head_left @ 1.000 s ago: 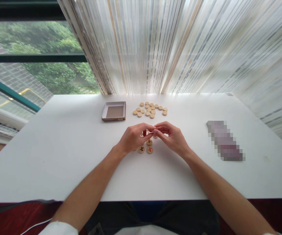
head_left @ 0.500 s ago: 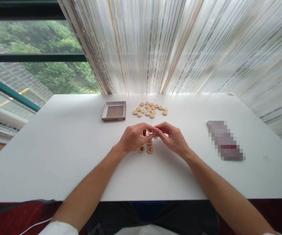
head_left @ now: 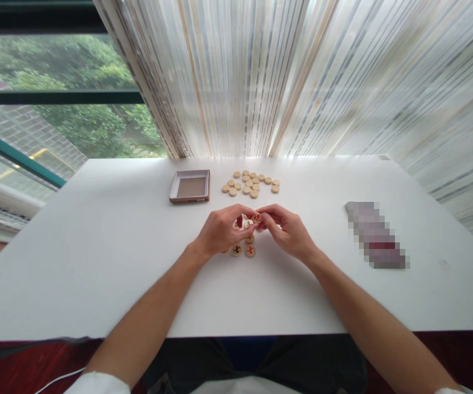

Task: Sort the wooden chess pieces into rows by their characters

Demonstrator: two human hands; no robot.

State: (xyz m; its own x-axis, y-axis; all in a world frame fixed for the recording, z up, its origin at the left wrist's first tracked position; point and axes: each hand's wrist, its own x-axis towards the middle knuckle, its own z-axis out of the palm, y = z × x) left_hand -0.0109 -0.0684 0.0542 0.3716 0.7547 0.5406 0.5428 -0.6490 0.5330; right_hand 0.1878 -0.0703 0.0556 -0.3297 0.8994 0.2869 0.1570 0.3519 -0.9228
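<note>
Between my two hands a round wooden Chinese chess piece [head_left: 257, 218] with a red character is tilted up, its marked face toward me. My left hand [head_left: 225, 230] pinches it from the left with finger and thumb. From the right, the fingertips and thumb of my right hand [head_left: 289, 230] grip the same piece. Below them on the table lie several face-up chess pieces, among them a black-marked piece [head_left: 237, 250] and a red-marked piece [head_left: 250, 250]. My left hand partly hides others.
Farther back, several blank-side-up pieces [head_left: 254, 193] lie loosely grouped on the white table [head_left: 109, 262]. Left of them sits a shallow open box [head_left: 189, 187]. A blurred-out flat item [head_left: 374, 235] lies at the right. A striped curtain [head_left: 236, 82] hangs behind the table.
The held piece has turned so its red character now shows. My right thumb has shifted to its right edge; both hands stay nearly in place.
</note>
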